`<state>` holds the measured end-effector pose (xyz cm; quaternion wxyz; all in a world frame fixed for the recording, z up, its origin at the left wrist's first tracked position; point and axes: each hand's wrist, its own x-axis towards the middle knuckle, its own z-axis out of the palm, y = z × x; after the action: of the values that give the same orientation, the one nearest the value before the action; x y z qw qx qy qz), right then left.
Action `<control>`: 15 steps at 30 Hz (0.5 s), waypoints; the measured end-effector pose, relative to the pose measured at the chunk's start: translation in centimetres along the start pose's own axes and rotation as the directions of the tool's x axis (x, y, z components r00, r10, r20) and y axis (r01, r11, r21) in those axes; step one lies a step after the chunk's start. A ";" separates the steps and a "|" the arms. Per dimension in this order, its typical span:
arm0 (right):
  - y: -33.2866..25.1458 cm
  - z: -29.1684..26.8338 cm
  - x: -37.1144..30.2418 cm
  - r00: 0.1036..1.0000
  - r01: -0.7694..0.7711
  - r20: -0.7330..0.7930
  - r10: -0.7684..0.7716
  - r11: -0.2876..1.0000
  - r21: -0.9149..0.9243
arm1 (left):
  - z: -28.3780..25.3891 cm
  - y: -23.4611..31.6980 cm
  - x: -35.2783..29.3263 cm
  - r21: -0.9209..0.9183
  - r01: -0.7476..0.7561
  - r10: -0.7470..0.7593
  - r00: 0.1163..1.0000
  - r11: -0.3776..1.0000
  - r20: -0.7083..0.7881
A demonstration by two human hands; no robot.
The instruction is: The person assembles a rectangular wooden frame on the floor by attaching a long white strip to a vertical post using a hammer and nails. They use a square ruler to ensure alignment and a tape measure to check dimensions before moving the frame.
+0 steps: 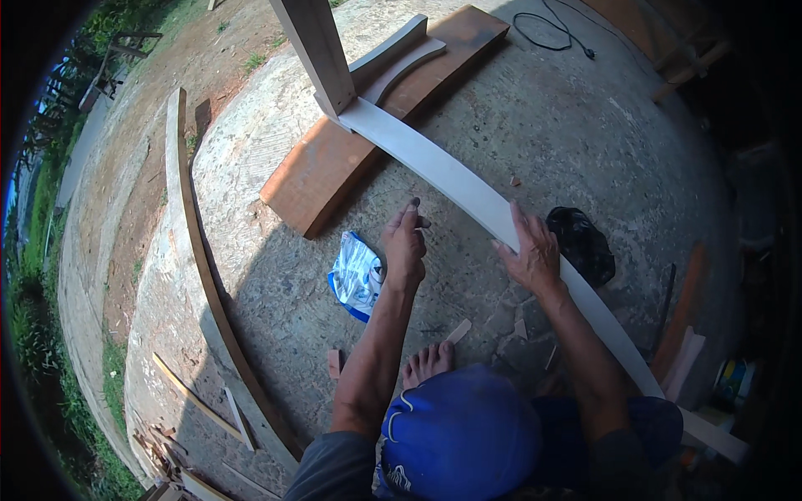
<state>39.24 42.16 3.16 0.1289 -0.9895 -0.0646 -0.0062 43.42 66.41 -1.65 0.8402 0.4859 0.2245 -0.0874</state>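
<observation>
A long pale wooden board (451,175) runs diagonally from an upright wooden post (316,54) toward the lower right. My right hand (535,250) grips it near the middle, fingers over the top and thumb at the near edge. My left hand (404,246) is raised to the left of the board and apart from it. Its fingers are curled in toward the thumb, and whatever they may hold is too small to make out. The board's far end meets the foot of the post, over a thick reddish-brown plank (326,171).
Two curved wooden pieces (405,63) lie on the plank. A blue-and-white plastic bag (357,271) and a black bag (581,246) lie on the concrete. A long wood strip (196,242) stretches along the left. A black cable (560,33) coils at the far right. Wood offcuts (171,455) lie lower left.
</observation>
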 end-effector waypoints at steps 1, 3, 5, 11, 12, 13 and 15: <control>-0.6 -0.3 0.2 1.000 -0.016 0.023 0.017 0.999 -0.044 | -0.2 0.5 0.3 -0.031 0.021 -0.022 1.000 0.999 -0.015; -1.2 -0.7 0.5 0.994 0.058 -0.090 -0.061 0.997 -0.041 | 0.0 0.7 0.9 -0.297 0.085 -0.059 0.994 0.951 0.096; -3.2 -1.1 1.2 0.947 0.167 -0.273 -0.167 0.986 -0.021 | -0.9 0.3 1.2 -0.674 0.227 -0.003 0.949 0.703 0.316; -8.2 -1.7 0.5 0.993 0.111 -0.092 -0.072 0.828 0.550 | 2.1 0.7 -2.0 -0.802 0.314 0.079 0.910 0.508 0.406; -8.6 -1.1 0.4 0.997 0.072 -0.037 -0.063 0.792 0.606 | 2.2 0.8 -2.3 -0.805 0.298 0.085 0.916 0.513 0.393; -8.9 -0.4 0.3 0.997 0.073 -0.064 -0.042 0.768 0.636 | 2.3 0.8 -2.4 -0.757 0.223 0.093 0.932 0.614 0.350; -9.5 0.3 0.4 0.999 0.026 -0.044 0.007 0.709 0.704 | 2.6 0.8 -2.6 -0.616 0.067 0.126 0.956 0.785 0.264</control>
<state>38.40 51.38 5.33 0.4977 -0.8649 -0.0645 -0.0032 42.12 64.45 1.28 0.9776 0.1688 0.1069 -0.0660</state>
